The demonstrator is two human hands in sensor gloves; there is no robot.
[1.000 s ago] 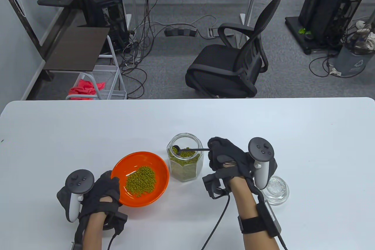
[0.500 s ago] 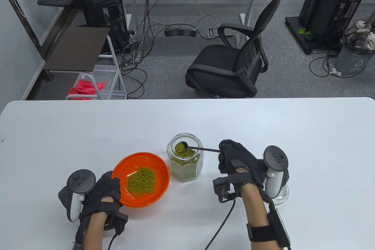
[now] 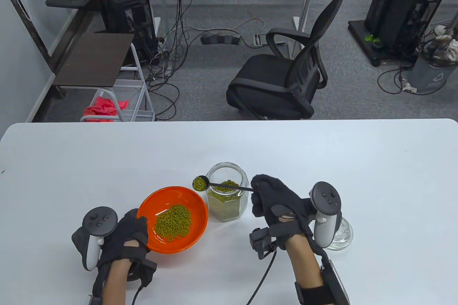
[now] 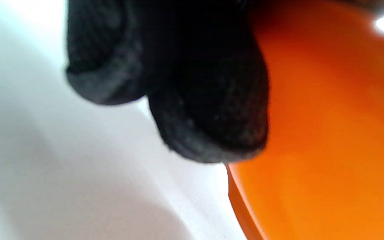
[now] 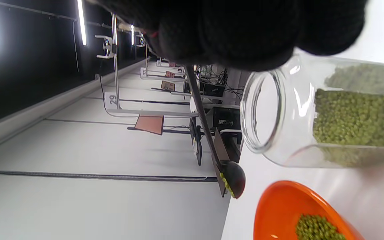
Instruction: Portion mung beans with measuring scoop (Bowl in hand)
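White bench (image 3: pixel 322 162) fills the lower half of the table view; behind it grey carpet, a black office chair (image 3: pixel 286 79), cables + a wire cart w/ red cloth (image 3: pixel 103 106).

Orange bowl (image 3: pixel 172 220) sits on the bench at front left, w/ a pile of mung beans (image 3: pixel 172 222) inside. Left hand (image 3: pixel 125 237) grips the bowl's near-left rim: thumb over the edge, fingers (image 4: pixel 208 133) curled against the outer wall, as the left wrist view shows up close. Can't tell if the bowl is lifted or resting on the bench.

Glass jar (image 3: pixel 227 196) stands upright just right of the bowl, mouth open, roughly half full of beans. Right hand (image 3: pixel 277 203) is just right of the jar, fingers clamped together on the end of the black measuring scoop (image 3: pixel 200 183)'s thin handle. Handle runs left across the jar mouth; the scoop's cup, heaped w/ beans, hangs past the jar's left side, above the gap by the bowl's far rim. Right wrist view shows the cup clear of both jar and bowl.

Glass lid (image 3: pixel 341 235) lies on the bench near the right wrist, partly hidden by the tracker.
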